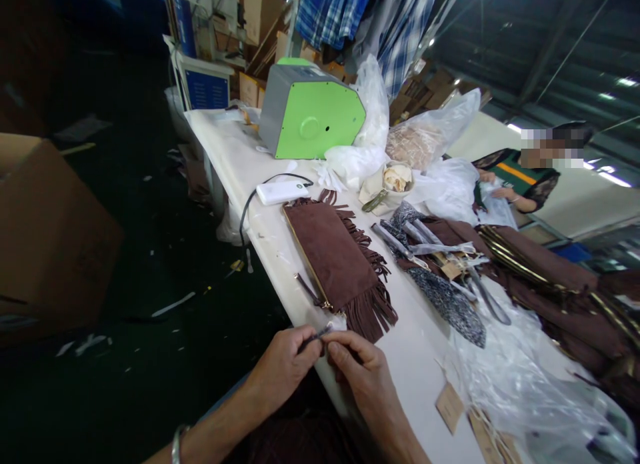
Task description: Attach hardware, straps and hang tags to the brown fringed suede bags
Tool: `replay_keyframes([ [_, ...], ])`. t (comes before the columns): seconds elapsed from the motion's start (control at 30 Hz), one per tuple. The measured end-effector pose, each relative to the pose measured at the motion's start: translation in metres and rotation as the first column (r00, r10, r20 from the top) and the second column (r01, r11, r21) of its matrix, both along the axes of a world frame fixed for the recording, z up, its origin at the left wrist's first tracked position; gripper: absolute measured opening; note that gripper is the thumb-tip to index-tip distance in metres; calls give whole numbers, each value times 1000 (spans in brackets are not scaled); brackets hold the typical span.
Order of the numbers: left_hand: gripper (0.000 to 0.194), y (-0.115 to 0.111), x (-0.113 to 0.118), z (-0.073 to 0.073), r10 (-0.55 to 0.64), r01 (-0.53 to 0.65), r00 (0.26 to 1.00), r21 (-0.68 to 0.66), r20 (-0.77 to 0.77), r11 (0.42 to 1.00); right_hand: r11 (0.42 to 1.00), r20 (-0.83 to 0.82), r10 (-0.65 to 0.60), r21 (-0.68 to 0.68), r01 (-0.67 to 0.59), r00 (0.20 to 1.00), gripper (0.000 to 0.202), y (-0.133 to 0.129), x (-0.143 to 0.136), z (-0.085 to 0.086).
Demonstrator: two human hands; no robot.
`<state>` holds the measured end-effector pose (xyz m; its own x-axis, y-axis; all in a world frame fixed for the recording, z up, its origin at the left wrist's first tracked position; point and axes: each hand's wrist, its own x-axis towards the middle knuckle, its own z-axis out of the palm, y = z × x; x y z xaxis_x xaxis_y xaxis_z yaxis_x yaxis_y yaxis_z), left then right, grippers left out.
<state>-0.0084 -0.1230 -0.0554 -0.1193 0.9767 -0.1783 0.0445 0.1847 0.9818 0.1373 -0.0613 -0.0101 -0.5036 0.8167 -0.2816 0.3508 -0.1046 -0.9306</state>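
Observation:
A brown fringed clutch bag (335, 251) lies flat on the white table (270, 234), its zipped edge toward the left side. My left hand (293, 357) is closed just below the bag's near corner, pinching a thin dark strap (315, 338). Fingertips of my right hand (363, 364) pinch together right beside it, at the strap's other end. A scrap of white wrapping (338, 323) sticks up between the hands and the bag's gold hardware. Whether the strap joins the bag is hidden by the fingers. A short brown zip pull (307, 289) hangs along the bag's edge.
A green and grey machine (320, 114) stands at the far end, with a white power bank (283, 192) nearer. To the right are wrapped straps (425, 241), brown bags (540, 257), plastic film (530, 384) and a tag (449, 407). A co-worker (520, 177) handles plastic across the table.

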Motion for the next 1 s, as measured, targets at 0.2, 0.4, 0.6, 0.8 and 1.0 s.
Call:
replay_keyframes([
  [0.2, 29, -3, -4, 10, -21, 22, 999, -23, 40, 1000, 998, 21, 48, 50, -49, 999, 31, 5, 6, -1],
  [0.4, 41, -3, -3, 1, -62, 65, 971, -2, 229, 998, 994, -4, 88, 63, -87, 996, 28, 8, 7, -3],
  [0.6, 49, 1, 6, -9, 53, -35, 932, -55, 358, 998, 982, -23, 124, 146, -120, 992, 21, 9, 8, -1],
  [0.8, 50, -2, 14, -2, 212, -181, 914, -120, 345, 976, 930, 85, 178, 312, -196, 980, 15, 4, 12, 9],
  [1.0, 52, -4, 9, 0, 245, -193, 876, -163, 416, 967, 998, 184, 43, 30, -49, 982, 21, 4, 16, 4],
])
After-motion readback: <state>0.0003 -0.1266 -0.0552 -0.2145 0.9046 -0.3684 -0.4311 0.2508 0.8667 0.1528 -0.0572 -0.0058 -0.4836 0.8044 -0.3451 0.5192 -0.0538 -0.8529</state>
